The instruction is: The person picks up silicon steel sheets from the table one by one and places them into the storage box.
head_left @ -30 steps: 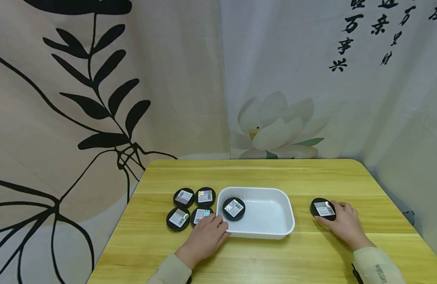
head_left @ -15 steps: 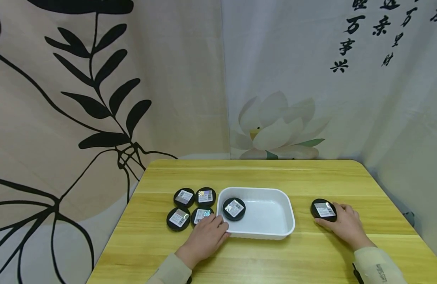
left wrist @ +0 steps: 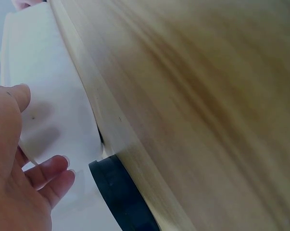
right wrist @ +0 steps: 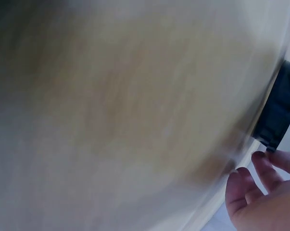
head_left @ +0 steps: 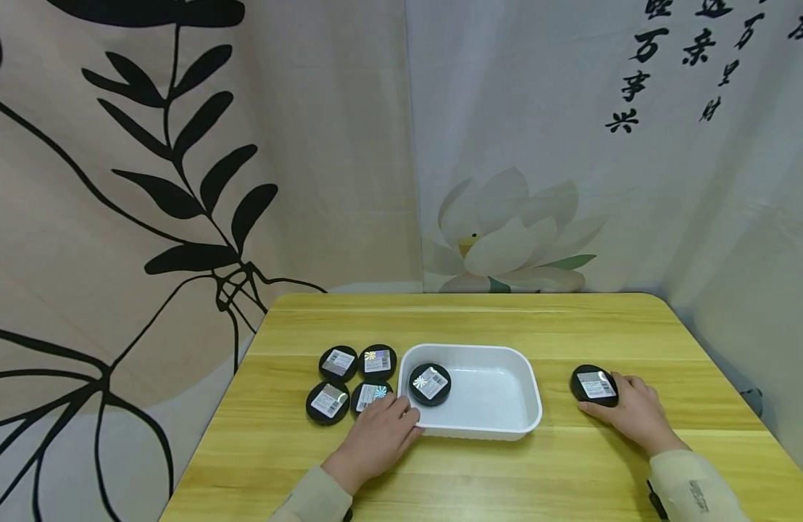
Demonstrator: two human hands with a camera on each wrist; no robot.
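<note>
Black disc [head_left: 593, 385] flat on the wooden table [head_left: 545, 478], right of and well apart from the white tray [head_left: 496, 395]. Right hand [head_left: 638, 415] grips it: thumb at the near edge, fingers at the right edge, spread only as wide as the disc. Left hand [head_left: 377, 438] holds the near-left corner of the tray, thumb outside the near wall, fingers close in at the rim. Surroundings: second disc [head_left: 430, 384] inside the tray at its left end; left of the tray a cluster of four, namely far-left disc [head_left: 338, 363], far-right disc [head_left: 377, 362], near-left disc [head_left: 327, 403] and near-right disc [head_left: 369, 396], the last partly covered by the left hand. Whether near-right disc touches the tray: cannot tell. Tray's right wall stands between the gripped disc and the one inside; bare wood lies outside that wall. Printed curtain [head_left: 343, 159] behind. Orientation: gripped disc round, equal across, axis upright; barcode label [head_left: 597, 385] faces up, long side roughly left to right.
</note>
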